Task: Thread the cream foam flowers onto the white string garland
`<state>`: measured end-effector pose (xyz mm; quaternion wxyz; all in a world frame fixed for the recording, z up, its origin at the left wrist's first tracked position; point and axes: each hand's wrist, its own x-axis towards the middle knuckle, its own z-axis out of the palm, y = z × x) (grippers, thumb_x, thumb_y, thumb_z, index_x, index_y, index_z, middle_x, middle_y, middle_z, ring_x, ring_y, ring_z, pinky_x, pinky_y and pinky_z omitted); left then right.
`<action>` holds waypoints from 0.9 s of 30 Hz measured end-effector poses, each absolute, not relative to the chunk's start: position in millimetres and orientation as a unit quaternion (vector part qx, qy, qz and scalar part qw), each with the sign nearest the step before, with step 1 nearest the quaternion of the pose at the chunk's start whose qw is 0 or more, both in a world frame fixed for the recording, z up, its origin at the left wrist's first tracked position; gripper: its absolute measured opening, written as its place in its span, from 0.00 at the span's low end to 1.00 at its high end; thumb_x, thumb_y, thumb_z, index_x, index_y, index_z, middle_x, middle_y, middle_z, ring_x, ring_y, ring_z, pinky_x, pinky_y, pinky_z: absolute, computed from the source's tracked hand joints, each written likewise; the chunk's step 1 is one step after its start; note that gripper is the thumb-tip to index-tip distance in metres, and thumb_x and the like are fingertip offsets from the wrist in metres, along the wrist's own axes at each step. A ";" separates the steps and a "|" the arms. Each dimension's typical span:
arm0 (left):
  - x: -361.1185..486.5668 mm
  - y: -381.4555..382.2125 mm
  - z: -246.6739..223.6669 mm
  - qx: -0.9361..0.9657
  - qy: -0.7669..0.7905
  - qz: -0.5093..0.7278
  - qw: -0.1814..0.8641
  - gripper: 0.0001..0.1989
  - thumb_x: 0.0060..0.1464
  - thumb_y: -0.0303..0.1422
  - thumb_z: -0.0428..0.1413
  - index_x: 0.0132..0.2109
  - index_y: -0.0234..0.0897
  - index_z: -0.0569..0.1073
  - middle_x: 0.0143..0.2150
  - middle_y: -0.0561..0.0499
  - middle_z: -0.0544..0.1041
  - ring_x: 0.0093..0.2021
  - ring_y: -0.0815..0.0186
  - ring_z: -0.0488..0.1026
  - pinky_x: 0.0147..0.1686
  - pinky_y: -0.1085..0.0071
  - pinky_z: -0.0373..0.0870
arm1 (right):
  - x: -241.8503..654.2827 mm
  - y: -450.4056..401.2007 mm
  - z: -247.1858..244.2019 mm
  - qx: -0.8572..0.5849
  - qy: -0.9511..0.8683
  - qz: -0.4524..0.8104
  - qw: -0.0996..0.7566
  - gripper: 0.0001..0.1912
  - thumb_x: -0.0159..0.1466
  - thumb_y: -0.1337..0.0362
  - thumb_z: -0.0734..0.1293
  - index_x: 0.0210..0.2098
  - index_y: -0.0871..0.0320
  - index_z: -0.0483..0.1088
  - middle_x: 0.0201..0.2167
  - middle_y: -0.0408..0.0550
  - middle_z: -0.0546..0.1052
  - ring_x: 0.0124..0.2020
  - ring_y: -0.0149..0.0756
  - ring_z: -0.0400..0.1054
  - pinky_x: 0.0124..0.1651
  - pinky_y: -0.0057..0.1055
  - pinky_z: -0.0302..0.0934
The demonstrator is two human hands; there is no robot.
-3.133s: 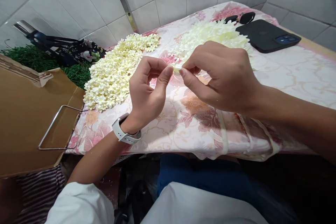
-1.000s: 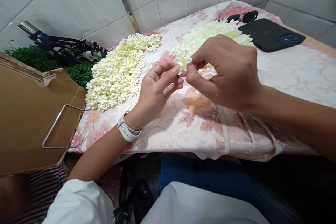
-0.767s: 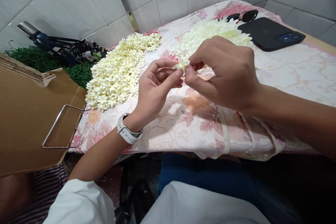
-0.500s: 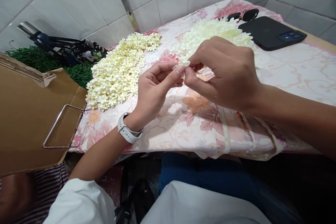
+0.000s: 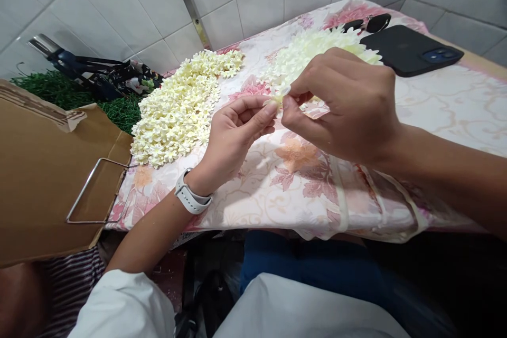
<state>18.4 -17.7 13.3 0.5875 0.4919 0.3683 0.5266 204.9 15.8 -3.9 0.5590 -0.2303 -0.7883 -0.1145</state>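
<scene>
A small pale yellow-white flower (image 5: 279, 98) is pinched between both my hands above the table. My left hand (image 5: 240, 129) is closed, thumb against forefinger, on the flower's left side. My right hand (image 5: 344, 103) grips its right side with thumb and fingertips; the palm side is hidden. To the left lies a heap of small creamy flowers (image 5: 178, 111). Behind my right hand is a pile of larger whitish flower pieces (image 5: 312, 50), partly covered by that hand.
A black phone (image 5: 412, 50) and sunglasses (image 5: 378, 22) lie at the back right of the floral tablecloth (image 5: 253, 195). A cardboard box (image 5: 51, 169) with a wire handle, green artificial foliage (image 5: 119, 111) and a folded umbrella (image 5: 91, 66) stand left. Another person's striped clothing (image 5: 71, 285) shows below.
My right hand has shifted slightly right, and the flower between my fingers looks stretched or tilted. My left hand stays almost where it was.
</scene>
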 end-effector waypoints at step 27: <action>10.3 -12.4 19.8 0.436 0.386 0.490 0.649 0.06 0.64 0.29 0.66 0.38 0.38 0.76 0.34 0.56 0.80 0.31 0.77 0.78 0.35 0.81 0.78 | 210.4 35.7 3.9 -0.281 -0.685 0.287 0.608 0.17 0.61 0.59 0.80 0.23 0.54 0.72 0.20 0.40 0.72 0.22 0.29 0.62 0.25 0.32 0.54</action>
